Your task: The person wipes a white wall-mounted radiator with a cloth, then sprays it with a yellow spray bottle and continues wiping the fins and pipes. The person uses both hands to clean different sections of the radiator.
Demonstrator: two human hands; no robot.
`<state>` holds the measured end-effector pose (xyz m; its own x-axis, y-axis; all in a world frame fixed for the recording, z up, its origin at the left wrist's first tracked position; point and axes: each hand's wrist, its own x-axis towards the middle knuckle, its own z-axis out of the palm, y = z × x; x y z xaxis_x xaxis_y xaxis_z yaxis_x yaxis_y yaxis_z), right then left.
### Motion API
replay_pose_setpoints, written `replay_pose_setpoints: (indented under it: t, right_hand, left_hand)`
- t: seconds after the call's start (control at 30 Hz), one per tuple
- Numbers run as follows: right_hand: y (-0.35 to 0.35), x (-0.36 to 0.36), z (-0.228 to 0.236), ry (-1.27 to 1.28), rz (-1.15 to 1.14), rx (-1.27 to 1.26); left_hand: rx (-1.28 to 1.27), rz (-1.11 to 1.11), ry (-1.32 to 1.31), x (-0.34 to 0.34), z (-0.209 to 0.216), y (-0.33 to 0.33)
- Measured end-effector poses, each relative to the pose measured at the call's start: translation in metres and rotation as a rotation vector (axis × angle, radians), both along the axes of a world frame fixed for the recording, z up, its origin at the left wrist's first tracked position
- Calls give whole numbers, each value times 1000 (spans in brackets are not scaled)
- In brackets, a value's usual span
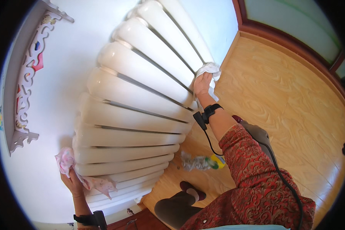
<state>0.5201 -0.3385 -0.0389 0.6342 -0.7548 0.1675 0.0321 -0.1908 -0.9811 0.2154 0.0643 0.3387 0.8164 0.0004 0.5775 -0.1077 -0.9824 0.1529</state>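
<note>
A white column radiator [142,84] fills the middle of the head view, standing against the wall. My right hand [202,85] is closed on a white cloth [209,69] and presses it to the radiator's lower right end. Part of that cloth hangs down beside the wrist. At the lower left, my left hand [72,181] grips a pink patterned cloth [66,159] against the radiator's top edge, by the wall. One end of the pink cloth drapes over the radiator's columns. Some fingers of both hands are hidden by the cloths.
A white scrollwork shelf [25,90] hangs on the wall at left. On the wood-look floor [264,88] lies a crumpled clear plastic wrapper [197,162] with green and yellow parts, near my foot. A black cable [283,176] runs along my right arm. A red-brown framed glass door [295,30] stands at upper right.
</note>
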Motion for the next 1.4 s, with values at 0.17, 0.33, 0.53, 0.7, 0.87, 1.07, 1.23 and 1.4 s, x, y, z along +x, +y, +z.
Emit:
replay_pose_setpoints:
  t: [0.17, 0.33, 0.53, 0.7, 0.87, 1.07, 1.23, 1.4]
  right_hand:
    - [-13, 9, 101, -116, 172, -334]
    - [-32, 16, 241, -432, 177, -405]
    - [-53, 48, 245, -526, -29, -412]
    - [-67, 59, 134, -182, -29, -216]
    - [-80, 66, 1, 41, -43, -14]
    - [-81, 72, -64, 298, -7, -40]
    - [-50, 58, -14, 299, -175, 35]
    - [-6, 20, 60, 4, -118, -196]
  left_hand:
    - [41, 0, -8, 2, 0, -6]
    - [76, -14, -57, 3, -2, -5]
    - [-44, -23, 21, -2, -3, 11]
    - [-128, 7, 17, -5, -4, 18]
    - [-236, 59, 13, -8, -4, 17]
    - [-237, 163, 56, -10, -1, 20]
    - [-367, 140, -19, -8, -8, 17]
    - [-226, 104, -29, -8, -6, 16]
